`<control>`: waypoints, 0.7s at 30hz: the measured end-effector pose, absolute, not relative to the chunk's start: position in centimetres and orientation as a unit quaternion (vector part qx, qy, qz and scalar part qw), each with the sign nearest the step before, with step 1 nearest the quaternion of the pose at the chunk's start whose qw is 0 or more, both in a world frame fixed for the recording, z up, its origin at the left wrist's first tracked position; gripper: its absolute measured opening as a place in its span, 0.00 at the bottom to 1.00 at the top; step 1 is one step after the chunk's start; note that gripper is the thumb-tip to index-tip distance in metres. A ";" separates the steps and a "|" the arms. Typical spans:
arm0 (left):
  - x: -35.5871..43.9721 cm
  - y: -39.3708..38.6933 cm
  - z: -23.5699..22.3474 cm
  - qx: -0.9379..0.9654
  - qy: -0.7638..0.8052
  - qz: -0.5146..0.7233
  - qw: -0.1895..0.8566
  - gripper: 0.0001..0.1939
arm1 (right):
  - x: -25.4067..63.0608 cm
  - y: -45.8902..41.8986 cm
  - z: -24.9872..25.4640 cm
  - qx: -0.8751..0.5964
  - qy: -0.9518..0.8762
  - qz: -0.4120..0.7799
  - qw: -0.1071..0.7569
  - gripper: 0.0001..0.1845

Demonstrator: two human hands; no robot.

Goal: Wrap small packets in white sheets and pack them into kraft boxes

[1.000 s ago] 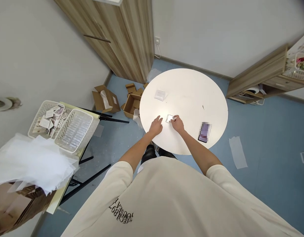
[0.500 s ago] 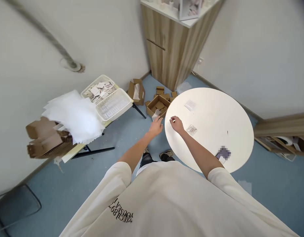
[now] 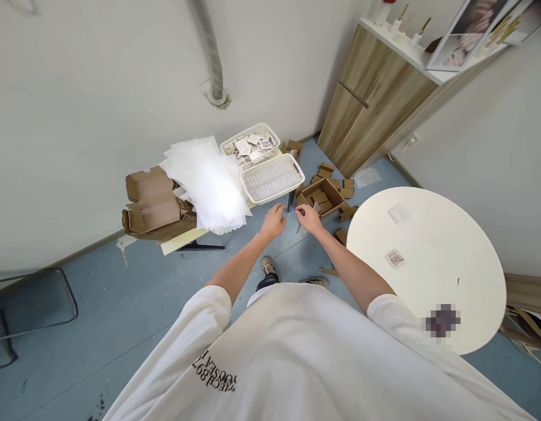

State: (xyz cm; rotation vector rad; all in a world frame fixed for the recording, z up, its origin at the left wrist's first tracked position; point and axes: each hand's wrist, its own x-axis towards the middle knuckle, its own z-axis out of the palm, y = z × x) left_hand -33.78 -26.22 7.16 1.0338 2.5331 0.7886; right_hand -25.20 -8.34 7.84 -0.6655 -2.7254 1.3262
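Observation:
My left hand (image 3: 274,221) hovers over the floor, just in front of the small table's near edge, its fingers loosely bent and apart with nothing in them. Beside it, a short gap away, my right hand (image 3: 309,218) is in the air with curved fingers; no held thing shows. Nearest my left hand are a white basket (image 3: 274,197) of clear plastic cases and a stack of white translucent sheets (image 3: 209,187). Beyond my right hand, an open cardboard box (image 3: 334,209) with cardboard pieces sits on the floor.
Behind the first basket stands another white basket (image 3: 224,143) with small printed cards. Folded brown cartons (image 3: 154,216) lie at the table's left end. On the right, a round white table (image 3: 432,234) bears a small clear case (image 3: 395,259). A wooden cabinet (image 3: 375,99) fills the corner.
My view has turned left, so the baskets and sheets now lie nearer the middle and the round table farther right. Both hands have moved from beside the round table towards the small table.

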 end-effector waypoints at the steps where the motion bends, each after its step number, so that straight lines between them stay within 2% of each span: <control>1: -35.1 -27.7 7.1 0.351 0.884 0.277 0.141 0.28 | -26.5 -10.0 7.8 -0.208 -0.879 0.428 0.013 0.10; 9: -42.6 -36.9 6.8 0.272 0.915 0.283 0.096 0.31 | -34.6 -20.6 7.3 -0.157 -0.887 0.433 -0.023 0.09; 15: -44.5 -40.5 6.3 0.215 0.931 0.278 0.094 0.31 | -39.0 -23.8 7.0 -0.133 -0.897 0.420 -0.049 0.10; 21: -45.1 -42.4 5.7 0.201 0.931 0.286 0.107 0.31 | -41.2 -25.9 6.6 -0.186 -0.904 0.376 -0.080 0.07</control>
